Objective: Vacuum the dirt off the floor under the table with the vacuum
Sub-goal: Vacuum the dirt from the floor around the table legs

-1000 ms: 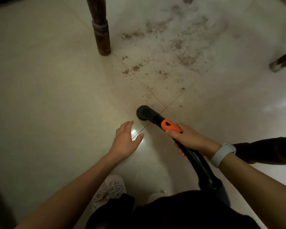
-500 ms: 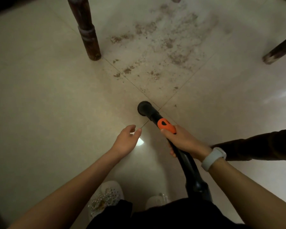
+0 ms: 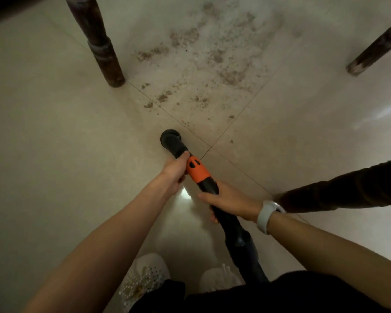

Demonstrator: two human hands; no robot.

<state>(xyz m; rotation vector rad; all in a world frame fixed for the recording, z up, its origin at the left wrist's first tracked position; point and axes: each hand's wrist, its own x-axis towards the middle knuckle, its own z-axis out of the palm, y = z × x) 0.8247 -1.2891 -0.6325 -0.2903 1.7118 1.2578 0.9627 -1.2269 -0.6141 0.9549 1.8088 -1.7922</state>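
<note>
Two hands on vacuum [image 3: 203,177], frame centre: left hand [image 3: 175,171] gripping black tube ahead of orange collar [image 3: 196,170], right hand [image 3: 229,201] gripping behind. Nozzle [image 3: 170,137] short of dirt [image 3: 203,71], upper centre between table legs [image 3: 99,46].

black vacuum [image 3: 176,146] short of dirt [image 3: 212,64]

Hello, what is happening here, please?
A person holds a vacuum hose with both hands: the left hand grips near the nozzle, the right hand grips lower. The dirt between the table legs is not yet vacuumed; the nozzle is short of it.
</note>
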